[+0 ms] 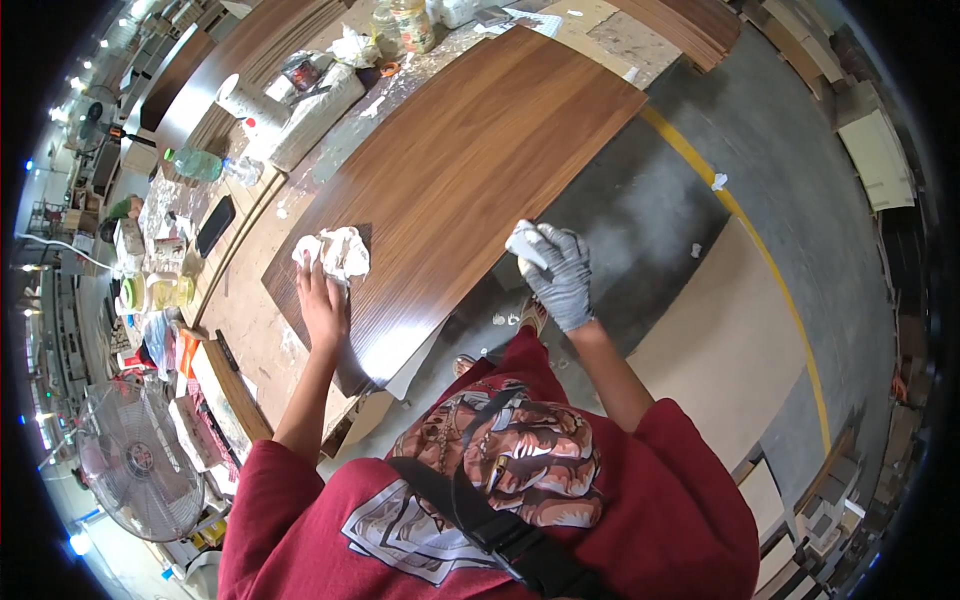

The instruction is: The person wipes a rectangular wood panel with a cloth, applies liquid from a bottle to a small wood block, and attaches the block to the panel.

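The wood-grain board [470, 150] fills the middle of the frame, lying at a slant on the workbench [245, 320], its brown face showing grain and a bright glare at the lower end. On its lower left part sits a crumpled white cloth [345, 252]; the left hand [322, 305] rests on that, bare, fingers extended over it rather than curled around it. At centre right, the right hand [562, 280], in a grey glove, is closed around a small white block [526, 243] just beside the board's right edge; whether the block touches it I cannot tell.

As for print, the red shirt [660, 490] at the lower centre carries a large brown picture and a pale printed panel, whose details are too blurred to read. At the top, a sheet of paper [537, 23] bears dark marks, too small to make out. At upper left stand a white container [252, 106] with a red spot and, below it, a green-tinted bottle [195, 165]. A dark phone [215, 226] lies nearby, and a fan [140, 460] stands at lower left.
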`<state>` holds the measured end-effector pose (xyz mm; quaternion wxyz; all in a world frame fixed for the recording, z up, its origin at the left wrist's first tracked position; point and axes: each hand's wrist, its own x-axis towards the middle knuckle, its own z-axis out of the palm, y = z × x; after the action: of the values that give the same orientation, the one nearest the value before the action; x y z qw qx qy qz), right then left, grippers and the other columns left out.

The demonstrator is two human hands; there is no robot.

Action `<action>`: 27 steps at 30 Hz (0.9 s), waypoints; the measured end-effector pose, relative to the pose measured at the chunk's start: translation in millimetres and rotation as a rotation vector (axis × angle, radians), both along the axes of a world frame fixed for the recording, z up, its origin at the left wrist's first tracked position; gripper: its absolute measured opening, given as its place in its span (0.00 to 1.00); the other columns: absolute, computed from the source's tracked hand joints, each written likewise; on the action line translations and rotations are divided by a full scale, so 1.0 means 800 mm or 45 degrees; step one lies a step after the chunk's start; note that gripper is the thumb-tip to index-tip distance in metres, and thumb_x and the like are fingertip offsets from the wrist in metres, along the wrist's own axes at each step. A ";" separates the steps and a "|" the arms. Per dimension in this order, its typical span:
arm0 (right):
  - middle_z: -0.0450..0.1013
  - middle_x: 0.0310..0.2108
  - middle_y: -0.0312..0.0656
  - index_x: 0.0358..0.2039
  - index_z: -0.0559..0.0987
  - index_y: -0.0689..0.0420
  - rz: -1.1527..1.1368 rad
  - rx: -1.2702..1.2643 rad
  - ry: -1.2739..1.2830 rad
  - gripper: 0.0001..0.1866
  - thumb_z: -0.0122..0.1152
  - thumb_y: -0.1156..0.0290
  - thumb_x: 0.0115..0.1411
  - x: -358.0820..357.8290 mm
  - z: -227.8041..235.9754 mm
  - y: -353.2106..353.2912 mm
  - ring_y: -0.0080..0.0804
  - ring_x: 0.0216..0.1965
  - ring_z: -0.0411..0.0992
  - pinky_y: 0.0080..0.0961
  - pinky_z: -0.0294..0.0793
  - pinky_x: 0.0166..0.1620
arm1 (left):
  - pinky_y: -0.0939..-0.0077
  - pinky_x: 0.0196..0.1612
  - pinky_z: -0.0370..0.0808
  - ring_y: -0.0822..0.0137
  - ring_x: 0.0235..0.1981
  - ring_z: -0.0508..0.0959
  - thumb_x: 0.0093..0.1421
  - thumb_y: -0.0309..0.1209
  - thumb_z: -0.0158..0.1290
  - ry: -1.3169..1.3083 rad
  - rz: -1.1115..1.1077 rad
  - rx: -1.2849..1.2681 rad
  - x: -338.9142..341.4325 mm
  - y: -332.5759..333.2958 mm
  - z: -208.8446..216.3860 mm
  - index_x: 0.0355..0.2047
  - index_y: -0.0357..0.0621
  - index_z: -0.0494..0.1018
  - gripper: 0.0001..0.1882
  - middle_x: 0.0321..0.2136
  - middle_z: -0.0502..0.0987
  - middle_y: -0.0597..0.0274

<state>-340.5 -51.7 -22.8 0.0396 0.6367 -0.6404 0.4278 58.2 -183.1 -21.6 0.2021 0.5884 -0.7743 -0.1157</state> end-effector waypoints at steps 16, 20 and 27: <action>0.73 0.51 0.39 0.52 0.82 0.50 -0.338 0.029 -0.141 0.25 0.73 0.68 0.52 -0.204 -0.010 -0.092 0.42 0.52 0.68 0.35 0.68 0.58 | 0.51 0.70 0.54 0.39 0.69 0.55 0.70 0.33 0.39 -0.008 -0.004 0.030 0.001 -0.004 0.001 0.62 0.31 0.64 0.24 0.70 0.54 0.44; 0.71 0.52 0.42 0.55 0.81 0.46 -0.161 0.068 -0.303 0.26 0.72 0.64 0.54 -0.112 -0.013 -0.054 0.44 0.52 0.67 0.40 0.66 0.57 | 0.52 0.70 0.55 0.40 0.69 0.56 0.70 0.32 0.39 0.004 0.001 0.023 0.000 0.000 0.001 0.62 0.31 0.64 0.24 0.70 0.55 0.44; 0.71 0.53 0.40 0.54 0.80 0.46 0.064 0.162 -0.314 0.26 0.73 0.64 0.54 0.050 -0.002 0.020 0.45 0.52 0.67 0.42 0.68 0.57 | 0.51 0.68 0.58 0.38 0.66 0.60 0.69 0.33 0.41 -0.018 0.093 0.051 -0.004 0.005 0.008 0.61 0.32 0.65 0.23 0.66 0.59 0.39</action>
<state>-300.5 -35.5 -24.7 -0.0905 0.5962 -0.6501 0.4623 54.8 -178.8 -15.3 0.1888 0.6210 -0.7513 -0.1194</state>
